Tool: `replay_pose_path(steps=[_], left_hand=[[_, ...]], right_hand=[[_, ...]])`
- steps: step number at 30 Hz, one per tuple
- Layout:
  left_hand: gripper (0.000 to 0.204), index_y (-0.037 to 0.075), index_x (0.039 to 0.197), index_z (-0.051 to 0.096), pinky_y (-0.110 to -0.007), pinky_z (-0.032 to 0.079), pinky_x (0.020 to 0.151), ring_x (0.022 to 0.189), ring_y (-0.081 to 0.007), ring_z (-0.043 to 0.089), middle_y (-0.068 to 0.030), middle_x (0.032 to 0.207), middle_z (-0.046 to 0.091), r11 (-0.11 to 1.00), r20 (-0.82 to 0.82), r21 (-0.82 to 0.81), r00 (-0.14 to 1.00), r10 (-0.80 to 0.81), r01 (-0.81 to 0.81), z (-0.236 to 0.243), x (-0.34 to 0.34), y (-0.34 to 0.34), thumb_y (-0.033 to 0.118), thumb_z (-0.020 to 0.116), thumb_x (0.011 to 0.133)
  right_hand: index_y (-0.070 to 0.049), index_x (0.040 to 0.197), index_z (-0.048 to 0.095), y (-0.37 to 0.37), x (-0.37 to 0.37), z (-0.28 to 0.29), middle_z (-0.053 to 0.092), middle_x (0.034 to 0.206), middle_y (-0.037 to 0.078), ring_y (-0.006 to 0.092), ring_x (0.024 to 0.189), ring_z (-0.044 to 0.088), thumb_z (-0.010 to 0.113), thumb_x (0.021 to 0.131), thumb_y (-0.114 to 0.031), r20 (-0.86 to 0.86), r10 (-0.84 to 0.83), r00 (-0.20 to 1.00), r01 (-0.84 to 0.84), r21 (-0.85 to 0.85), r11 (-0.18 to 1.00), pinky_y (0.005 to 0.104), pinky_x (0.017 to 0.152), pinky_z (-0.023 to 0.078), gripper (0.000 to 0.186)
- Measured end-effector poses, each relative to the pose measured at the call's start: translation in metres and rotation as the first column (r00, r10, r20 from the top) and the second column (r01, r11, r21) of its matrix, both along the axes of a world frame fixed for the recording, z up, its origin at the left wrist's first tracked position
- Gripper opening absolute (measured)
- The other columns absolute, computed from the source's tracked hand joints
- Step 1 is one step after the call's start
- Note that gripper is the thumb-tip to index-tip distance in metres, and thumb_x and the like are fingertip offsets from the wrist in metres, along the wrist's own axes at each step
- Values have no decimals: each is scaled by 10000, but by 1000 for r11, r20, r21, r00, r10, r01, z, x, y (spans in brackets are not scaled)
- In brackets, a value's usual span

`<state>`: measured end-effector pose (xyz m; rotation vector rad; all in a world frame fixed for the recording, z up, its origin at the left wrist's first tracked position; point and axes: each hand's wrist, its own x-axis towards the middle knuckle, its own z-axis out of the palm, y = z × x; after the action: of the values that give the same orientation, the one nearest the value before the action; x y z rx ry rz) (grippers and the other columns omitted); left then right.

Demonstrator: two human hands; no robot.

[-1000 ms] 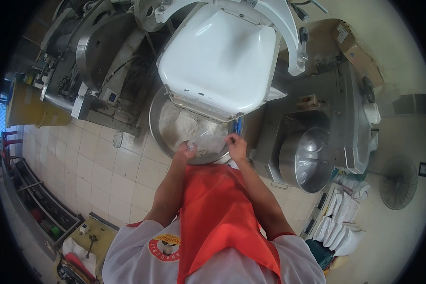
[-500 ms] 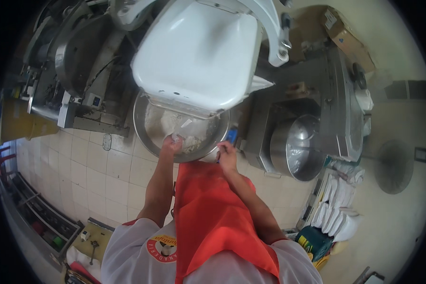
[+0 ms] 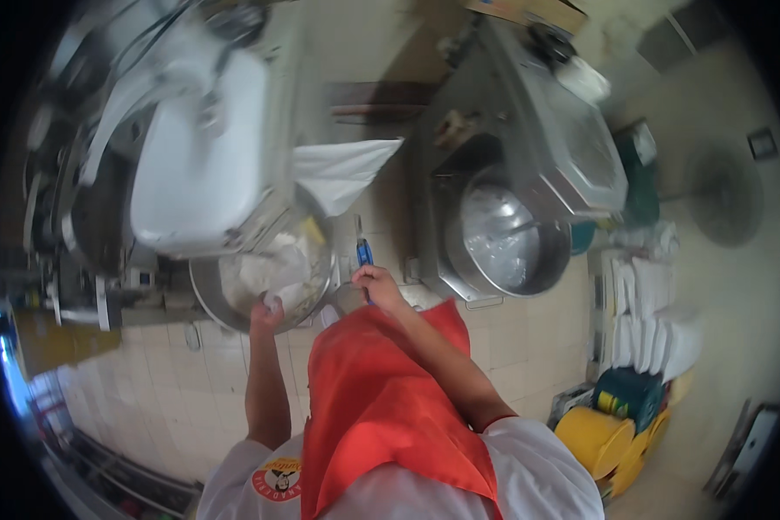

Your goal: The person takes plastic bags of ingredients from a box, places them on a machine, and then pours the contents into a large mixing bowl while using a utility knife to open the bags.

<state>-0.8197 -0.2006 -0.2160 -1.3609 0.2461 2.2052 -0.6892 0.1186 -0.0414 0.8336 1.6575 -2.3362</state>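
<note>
My left hand [image 3: 267,312] is closed on a crumpled, translucent plastic bag [image 3: 288,270], over the near side of a round steel mixing bowl [image 3: 206,299]. White flour [image 3: 253,273] lies in the bowl, with a yellow piece [image 3: 312,230] near its far right side. To the right of the bowl, my right hand [image 3: 378,286] grips a blue-handled knife [image 3: 364,253], its narrow metal blade pointing away from me. The mixer's white head [image 3: 201,165] covers the far part of the bowl.
A second steel machine with a shiny bowl [image 3: 516,238] stands to the right. Between the machines hangs a white cloth or sack [image 3: 342,169]. Stacked white bags [image 3: 641,321] and a yellow bucket [image 3: 594,442] are farther right. Tiled floor [image 3: 173,390] lies to the left.
My view has swung right, so the mixer and bowl now appear farther left. Both hands keep hold of the bag and the knife; more of the white cloth and the yellow piece shows.
</note>
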Motion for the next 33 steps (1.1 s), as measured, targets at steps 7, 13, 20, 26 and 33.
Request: replay_pose_path(steps=[7, 13, 20, 26, 33], left_hand=[[251, -9, 1075, 577, -425, 500, 910, 989, -269, 621, -139, 1042, 645, 651, -504, -267, 473, -723, 710, 162, 53, 293, 162, 515, 902], [313, 24, 1083, 585, -401, 520, 772, 841, -257, 608, -91, 919, 622, 357, -483, -461, 107, -869, 813, 104, 126, 512, 276, 611, 899], [432, -2, 1128, 600, -328, 507, 779, 901, -176, 620, -106, 1025, 649, 3, 37, -999, -756, -653, -52, 211, 223, 592, 321, 692, 855], [140, 4, 872, 671, -359, 500, 712, 771, -247, 656, -129, 818, 679, 533, -67, -732, -735, -675, -424, 415, 126, 711, 130, 648, 816], [154, 60, 871, 684, -385, 435, 824, 997, -270, 519, -85, 1028, 575, 265, 573, -51, -246, -782, -963, 405, -2, 908, 158, 587, 803]], right_hand=[[-43, 824, 609, 157, 150, -14, 511, 634, 28, 113, 495, 504, 526, 884, -20, 39, -462, 886, 463, -39, 885, 277, 426, 411, 105], [-39, 823, 601, 231, 307, -13, 488, 639, 18, 107, 483, 479, 516, 881, -30, 85, -757, 648, 759, 17, 651, 267, 416, 406, 103], [-39, 866, 563, 235, 467, -34, 478, 654, 22, 131, 500, 482, 525, 877, -19, 140, -976, 169, 978, 95, 183, 277, 432, 415, 45], [-48, 855, 548, 220, 483, -48, 469, 631, 28, 131, 470, 474, 464, 854, 17, 165, -985, -52, 989, 147, -27, 277, 413, 418, 106], [-48, 852, 543, 233, 409, -10, 490, 643, 29, 135, 460, 483, 449, 837, 39, 103, -993, -50, 986, 164, -33, 276, 411, 436, 129]])
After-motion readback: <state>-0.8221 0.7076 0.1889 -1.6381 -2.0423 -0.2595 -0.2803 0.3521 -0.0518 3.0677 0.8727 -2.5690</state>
